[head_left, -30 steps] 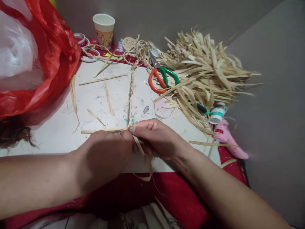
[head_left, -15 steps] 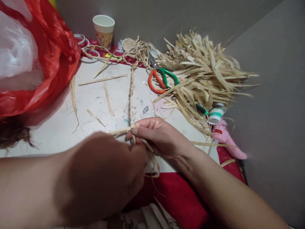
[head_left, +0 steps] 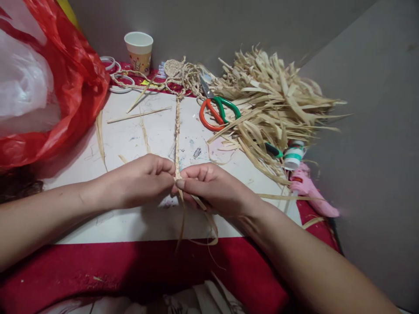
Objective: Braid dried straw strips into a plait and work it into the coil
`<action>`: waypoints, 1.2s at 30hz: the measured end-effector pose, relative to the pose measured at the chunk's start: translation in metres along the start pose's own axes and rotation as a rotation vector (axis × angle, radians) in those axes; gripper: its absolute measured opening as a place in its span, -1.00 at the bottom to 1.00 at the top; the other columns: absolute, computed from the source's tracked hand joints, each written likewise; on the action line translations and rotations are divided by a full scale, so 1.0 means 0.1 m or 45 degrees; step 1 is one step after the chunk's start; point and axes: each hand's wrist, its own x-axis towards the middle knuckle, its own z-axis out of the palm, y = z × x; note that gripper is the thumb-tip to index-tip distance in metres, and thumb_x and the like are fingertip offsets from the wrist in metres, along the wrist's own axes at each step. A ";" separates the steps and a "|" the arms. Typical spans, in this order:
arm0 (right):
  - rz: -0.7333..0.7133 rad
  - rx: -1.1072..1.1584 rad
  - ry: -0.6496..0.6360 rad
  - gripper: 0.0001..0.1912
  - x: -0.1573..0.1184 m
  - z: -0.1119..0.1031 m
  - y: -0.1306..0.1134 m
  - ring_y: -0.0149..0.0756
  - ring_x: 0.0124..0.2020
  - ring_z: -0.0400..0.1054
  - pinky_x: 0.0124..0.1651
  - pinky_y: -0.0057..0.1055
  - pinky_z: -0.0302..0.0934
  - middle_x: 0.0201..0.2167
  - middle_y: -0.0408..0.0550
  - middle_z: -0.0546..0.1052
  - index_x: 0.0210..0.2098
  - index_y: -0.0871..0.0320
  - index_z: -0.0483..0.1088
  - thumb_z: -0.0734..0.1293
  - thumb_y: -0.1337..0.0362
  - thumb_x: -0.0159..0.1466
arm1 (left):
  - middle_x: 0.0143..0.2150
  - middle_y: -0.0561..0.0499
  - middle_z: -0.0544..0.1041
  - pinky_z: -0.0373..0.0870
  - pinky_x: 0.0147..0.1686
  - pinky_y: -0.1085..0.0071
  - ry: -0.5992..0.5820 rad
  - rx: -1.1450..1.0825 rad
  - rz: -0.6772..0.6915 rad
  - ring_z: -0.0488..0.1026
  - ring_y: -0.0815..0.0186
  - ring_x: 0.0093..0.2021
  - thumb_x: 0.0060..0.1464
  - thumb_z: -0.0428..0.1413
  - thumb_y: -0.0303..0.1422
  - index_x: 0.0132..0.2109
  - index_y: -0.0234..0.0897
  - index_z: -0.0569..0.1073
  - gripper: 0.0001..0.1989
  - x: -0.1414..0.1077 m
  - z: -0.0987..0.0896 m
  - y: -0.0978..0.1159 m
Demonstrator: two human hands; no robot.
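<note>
A thin braid of pale dried strips (head_left: 177,135) runs down the white board (head_left: 124,226) from a coiled heap of braid (head_left: 186,72) at the back. My left hand (head_left: 144,181) pinches the braid's near end from the left. My right hand (head_left: 209,185) holds the same end from the right, thumb on top. The fingertips of both hands almost meet. Loose strips (head_left: 181,222) hang below them toward the red cloth. Scissors (head_left: 219,111) with one orange and one green handle lie right of the braid, beside a big pile of dried strips (head_left: 271,96).
A red plastic bag (head_left: 81,87) bulges at the left. A paper cup (head_left: 139,54) stands at the back near white rings (head_left: 122,84). On the right are a white bottle (head_left: 293,156) and a pink glue gun (head_left: 310,192). Grey walls close off the back and right.
My left hand has moved up and away from me, from low in front of the board to the braid's end. My right hand has kept its hold there. The view has shifted slightly.
</note>
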 end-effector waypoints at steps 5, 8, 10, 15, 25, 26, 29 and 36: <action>0.010 -0.066 -0.016 -0.84 -0.01 -0.02 0.01 -0.62 -0.78 0.03 -0.72 -0.64 -0.11 -0.76 -0.27 0.32 -0.50 0.23 0.34 0.32 0.29 0.16 | -0.61 0.13 0.27 -0.06 -0.65 0.55 0.072 0.182 0.054 0.10 0.51 -0.63 0.05 -0.01 -0.33 -0.44 -0.30 0.39 -0.82 -0.03 -0.05 0.03; 0.046 -0.125 0.004 -0.86 -0.02 -0.01 0.01 -0.61 -0.77 0.02 -0.71 -0.63 -0.12 -0.76 -0.28 0.31 -0.49 0.23 0.34 0.31 0.30 0.16 | -0.63 0.14 0.22 -0.06 -0.65 0.54 0.065 0.242 0.070 0.07 0.51 -0.63 0.05 -0.01 -0.33 -0.48 -0.30 0.34 -0.81 -0.02 -0.07 0.03; 0.060 -0.165 0.024 -0.87 -0.03 0.00 0.00 -0.61 -0.76 0.00 -0.70 -0.62 -0.14 -0.76 -0.28 0.29 -0.49 0.23 0.32 0.29 0.31 0.16 | -0.63 0.15 0.19 -0.07 -0.65 0.54 0.051 0.244 0.064 0.05 0.52 -0.63 0.06 -0.02 -0.32 -0.49 -0.29 0.31 -0.79 -0.01 -0.08 0.03; 0.038 -0.249 0.067 -0.85 -0.05 0.02 0.00 -0.60 -0.74 -0.01 -0.70 -0.61 -0.17 -0.75 -0.29 0.28 -0.52 0.22 0.28 0.27 0.33 0.17 | -0.62 0.14 0.17 -0.10 -0.67 0.52 0.011 0.242 0.031 0.03 0.51 -0.64 0.10 -0.03 -0.24 -0.49 -0.30 0.32 -0.72 0.02 -0.09 -0.01; 0.087 -0.229 0.047 -0.87 -0.03 0.02 -0.01 -0.60 -0.75 -0.03 -0.71 -0.63 -0.16 -0.75 -0.29 0.26 -0.50 0.22 0.30 0.27 0.32 0.16 | -0.60 0.15 0.19 -0.10 -0.66 0.51 -0.032 0.196 0.055 0.01 0.51 -0.62 0.08 0.02 -0.25 -0.42 -0.28 0.35 -0.79 0.03 -0.12 -0.08; 0.084 -0.232 0.044 -0.88 -0.03 0.02 -0.01 -0.60 -0.75 -0.03 -0.71 -0.63 -0.16 -0.75 -0.29 0.26 -0.48 0.22 0.31 0.27 0.32 0.17 | -0.60 0.15 0.18 -0.10 -0.65 0.52 -0.032 0.195 0.065 0.01 0.51 -0.62 0.09 0.01 -0.26 -0.43 -0.28 0.35 -0.80 0.03 -0.13 -0.08; 0.084 -0.260 0.042 -0.89 -0.04 0.02 -0.02 -0.58 -0.74 -0.02 -0.70 -0.61 -0.15 -0.74 -0.28 0.26 -0.46 0.22 0.32 0.25 0.32 0.18 | -0.61 0.16 0.16 -0.09 -0.65 0.52 -0.049 0.153 0.061 0.01 0.52 -0.62 0.08 0.01 -0.29 -0.46 -0.28 0.31 -0.80 0.04 -0.12 -0.06; -0.077 -0.537 0.136 -0.72 -0.05 0.05 0.00 -0.56 -0.67 -0.09 -0.63 -0.55 -0.21 -0.72 -0.28 0.12 -0.60 0.18 0.15 0.21 0.26 0.21 | -0.63 0.16 0.11 -0.10 -0.66 0.51 -0.116 -0.154 -0.006 -0.02 0.52 -0.65 0.03 -0.03 -0.41 -0.53 -0.27 0.21 -0.80 0.11 -0.07 -0.11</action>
